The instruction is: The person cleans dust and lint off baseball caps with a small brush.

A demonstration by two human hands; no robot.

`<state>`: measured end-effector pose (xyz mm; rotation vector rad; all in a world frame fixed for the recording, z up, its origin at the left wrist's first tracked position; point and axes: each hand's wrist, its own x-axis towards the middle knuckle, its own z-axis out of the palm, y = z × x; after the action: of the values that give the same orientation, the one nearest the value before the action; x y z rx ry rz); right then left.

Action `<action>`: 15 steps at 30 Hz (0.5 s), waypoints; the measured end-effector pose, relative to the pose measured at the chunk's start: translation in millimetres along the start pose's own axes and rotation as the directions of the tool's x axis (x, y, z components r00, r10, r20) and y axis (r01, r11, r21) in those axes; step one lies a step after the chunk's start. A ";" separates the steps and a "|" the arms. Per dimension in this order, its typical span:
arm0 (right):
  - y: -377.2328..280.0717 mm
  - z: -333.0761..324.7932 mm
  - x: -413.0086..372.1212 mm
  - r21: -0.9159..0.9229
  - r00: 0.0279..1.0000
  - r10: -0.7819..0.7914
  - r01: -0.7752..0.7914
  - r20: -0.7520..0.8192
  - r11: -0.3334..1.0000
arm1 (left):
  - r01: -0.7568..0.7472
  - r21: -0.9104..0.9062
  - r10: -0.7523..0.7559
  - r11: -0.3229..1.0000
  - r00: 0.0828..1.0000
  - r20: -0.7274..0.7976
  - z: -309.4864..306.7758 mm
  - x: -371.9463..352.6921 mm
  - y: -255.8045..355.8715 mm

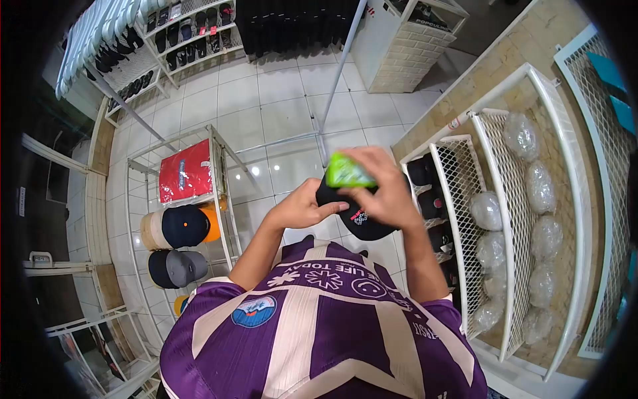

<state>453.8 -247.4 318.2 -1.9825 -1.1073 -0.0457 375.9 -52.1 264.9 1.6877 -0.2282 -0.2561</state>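
Observation:
My left hand [299,205] grips a black cap [369,230] by its left edge, thumb on top. Red and white lettering shows on the cap's front. Over the cap, my right hand [387,193] is closed around a bright green block-shaped cleaning tool [347,171], smeared by motion. Its underside overlaps the cap's upper part in this view. The fingers hide some of the cap's crown.
On the right, a white mesh rack [506,233] carries plastic-wrapped bundles [541,187], with black caps [432,203] on its inner side. A metal rack at left holds a red packaged garment [187,173] and several caps [185,226]. Shoe shelves [193,33] stand farther back.

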 end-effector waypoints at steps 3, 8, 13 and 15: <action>5.3 3.0 -3.0 -0.014 0.995 -0.099 0.099 0.020 0.995 | -0.209 0.048 0.210 0.977 0.977 -0.031 2.8 4.3 -22.4; 23.5 -9.0 -8.3 -0.058 0.990 0.095 -0.102 -0.108 0.993 | -0.061 0.063 0.060 0.996 0.998 0.019 5.9 -0.4 -13.0; 11.4 3.1 -10.7 0.039 0.998 -0.002 0.004 -0.063 0.999 | -0.075 0.116 0.079 0.990 0.996 -0.029 3.2 -1.9 -7.7; 29.8 -8.0 -8.5 0.028 0.972 0.177 -0.175 -0.157 0.984 | -0.137 0.173 0.142 0.975 0.990 -0.017 4.5 -3.7 -16.3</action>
<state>472.6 -266.3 300.6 -2.0193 -0.8250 -0.1003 371.0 -53.2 248.3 1.8355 -0.3543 -0.1088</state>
